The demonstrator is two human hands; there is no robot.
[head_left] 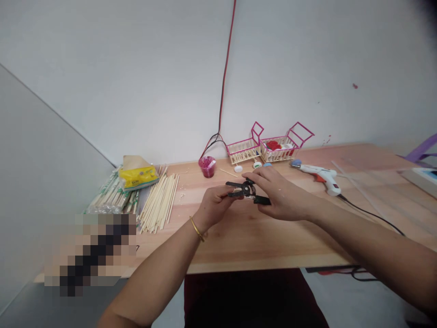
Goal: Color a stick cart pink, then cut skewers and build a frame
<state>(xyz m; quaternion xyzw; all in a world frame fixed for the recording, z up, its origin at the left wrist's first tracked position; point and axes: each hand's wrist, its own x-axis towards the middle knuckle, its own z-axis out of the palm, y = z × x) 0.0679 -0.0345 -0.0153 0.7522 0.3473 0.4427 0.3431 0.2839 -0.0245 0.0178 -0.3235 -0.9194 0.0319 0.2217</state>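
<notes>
A: State positions, left to right.
B: Bamboo sticks (160,205): left end of the counter (273,248). Left hand (215,206): fingers curled beside the jaws; whether they grip anything, cannot tell. Wire strippers (246,187): above the counter, between front and rear edges. Right hand (282,195): gripping their handles. Glue gun (327,176): toward the right end, near the rear edge.
A: Hazard?
B: Squeezing the handles could pinch the left fingertips.

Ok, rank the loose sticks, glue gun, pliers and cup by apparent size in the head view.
1. Loose sticks
2. Glue gun and pliers: unsure, as the right hand partly hides the pliers
3. Cup
</notes>
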